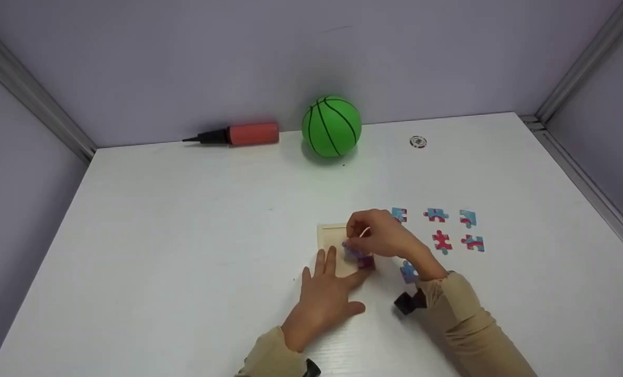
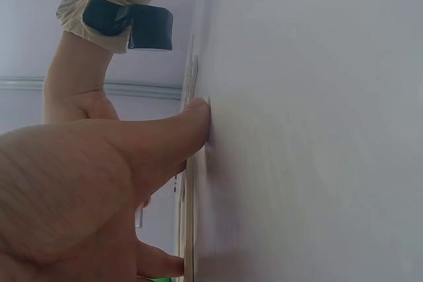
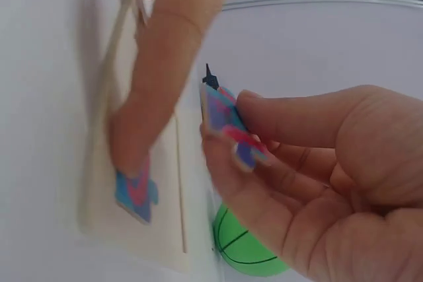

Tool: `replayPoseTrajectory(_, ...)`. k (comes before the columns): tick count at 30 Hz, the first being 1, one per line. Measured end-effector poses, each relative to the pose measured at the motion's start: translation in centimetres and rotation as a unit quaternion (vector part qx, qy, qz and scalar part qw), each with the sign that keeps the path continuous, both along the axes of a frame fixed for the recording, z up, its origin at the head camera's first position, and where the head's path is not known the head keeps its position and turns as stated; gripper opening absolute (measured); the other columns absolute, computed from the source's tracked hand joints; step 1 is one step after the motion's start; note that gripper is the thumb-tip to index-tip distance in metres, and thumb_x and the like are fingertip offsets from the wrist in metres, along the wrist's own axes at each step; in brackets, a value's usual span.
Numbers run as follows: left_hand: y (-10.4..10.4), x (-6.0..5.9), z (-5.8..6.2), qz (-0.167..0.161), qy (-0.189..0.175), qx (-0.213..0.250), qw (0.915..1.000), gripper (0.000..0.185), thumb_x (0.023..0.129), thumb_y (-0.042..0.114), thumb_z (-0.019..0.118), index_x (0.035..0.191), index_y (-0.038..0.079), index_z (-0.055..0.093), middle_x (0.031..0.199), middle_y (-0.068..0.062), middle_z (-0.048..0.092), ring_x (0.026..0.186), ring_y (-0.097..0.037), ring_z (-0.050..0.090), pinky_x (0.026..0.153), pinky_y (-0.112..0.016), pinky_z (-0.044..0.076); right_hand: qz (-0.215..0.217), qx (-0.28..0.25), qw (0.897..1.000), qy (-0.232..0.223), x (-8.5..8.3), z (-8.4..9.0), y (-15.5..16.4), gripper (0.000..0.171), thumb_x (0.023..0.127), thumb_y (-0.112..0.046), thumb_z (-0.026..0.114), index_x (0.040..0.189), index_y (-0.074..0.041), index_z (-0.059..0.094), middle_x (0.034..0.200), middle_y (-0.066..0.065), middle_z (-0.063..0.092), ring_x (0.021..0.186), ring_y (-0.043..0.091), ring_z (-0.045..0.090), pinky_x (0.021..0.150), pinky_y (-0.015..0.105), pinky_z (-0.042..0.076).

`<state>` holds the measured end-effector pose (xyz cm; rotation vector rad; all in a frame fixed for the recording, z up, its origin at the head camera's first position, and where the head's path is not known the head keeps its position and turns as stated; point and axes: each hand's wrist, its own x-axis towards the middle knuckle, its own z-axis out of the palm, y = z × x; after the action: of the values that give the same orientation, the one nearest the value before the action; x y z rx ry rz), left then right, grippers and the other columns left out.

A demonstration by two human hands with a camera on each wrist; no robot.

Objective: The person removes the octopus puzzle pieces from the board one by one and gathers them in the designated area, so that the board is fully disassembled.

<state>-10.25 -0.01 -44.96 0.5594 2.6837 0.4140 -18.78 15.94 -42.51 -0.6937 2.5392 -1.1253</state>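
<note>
Puzzle piece [image 3: 228, 127] pinched in right hand [image 1: 382, 238], hovering just over wooden tray [image 1: 331, 235] near worktop [image 1: 186, 235] centre. Left hand [image 1: 324, 293] flat, fingers straight, pressing tray down from 6 o'clock; one finger pinning a seated piece [image 3: 135, 193]. Five loose pieces [image 1: 442, 230] waiting at 3 o'clock of tray, one more by right wrist. Green ball [image 1: 331, 125] and pump [image 1: 238, 134] way off at 12. Risk, probably: tilted piece jamming on tray rim, or popping the seated one loose if left finger lifts.
</note>
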Motion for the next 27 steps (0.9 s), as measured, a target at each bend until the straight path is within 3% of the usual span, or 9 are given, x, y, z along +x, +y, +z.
replayPoseTrajectory(6, 0.2, 0.0, -0.3, 0.002, -0.003, 0.01, 0.9999, 0.064, 0.085, 0.049, 0.067, 0.143, 0.044, 0.041, 0.157, -0.022, 0.013, 0.144, -0.042, 0.009, 0.103, -0.066, 0.024, -0.022, -0.05, 0.998, -0.033, 0.1, 0.6, 1.3, 0.01, 0.087, -0.01, 0.071, 0.088, -0.005, 0.063, 0.082, 0.005, 0.064, 0.07, 0.016, 0.061, 0.061, 0.029, 0.052)
replayPoseTrajectory(11, 0.5, 0.1, -0.3, -0.005, 0.0, 0.008, 1.0, 0.064, 0.085, 0.049, 0.067, 0.143, 0.045, 0.041, 0.157, -0.022, 0.015, 0.143, -0.042, 0.01, 0.103, -0.066, 0.024, -0.03, -0.06, 0.997, -0.042, 0.8, 1.4, 2.6, 0.011, 0.087, -0.012, 0.072, 0.09, -0.006, 0.063, 0.084, 0.006, 0.064, 0.071, 0.018, 0.063, 0.063, 0.03, 0.053)
replayPoseTrajectory(18, 0.4, 0.2, 0.0, 0.006, 0.011, 0.021, 0.9997, 0.063, 0.083, 0.047, 0.069, 0.141, 0.044, 0.045, 0.156, -0.023, 0.016, 0.143, -0.043, 0.012, 0.103, -0.066, 0.025, -0.038, -0.034, 0.998, -0.03, 1.6, 2.0, 6.1, 0.012, 0.087, -0.013, 0.071, 0.093, -0.007, 0.063, 0.083, 0.007, 0.063, 0.067, 0.018, 0.06, 0.061, 0.03, 0.052)
replayPoseTrajectory(27, -0.2, 0.2, 0.1, 0.02, 0.01, 0.021, 0.9995, 0.062, 0.083, 0.047, 0.069, 0.14, 0.043, 0.046, 0.155, -0.023, 0.017, 0.143, -0.042, 0.013, 0.103, -0.065, 0.025, -0.041, 0.026, 0.999, 0.008, 2.5, 0.6, 10.6, 0.012, 0.084, -0.014, 0.075, 0.087, -0.013, 0.064, 0.078, 0.0, 0.057, 0.07, 0.015, 0.053, 0.059, 0.023, 0.047)
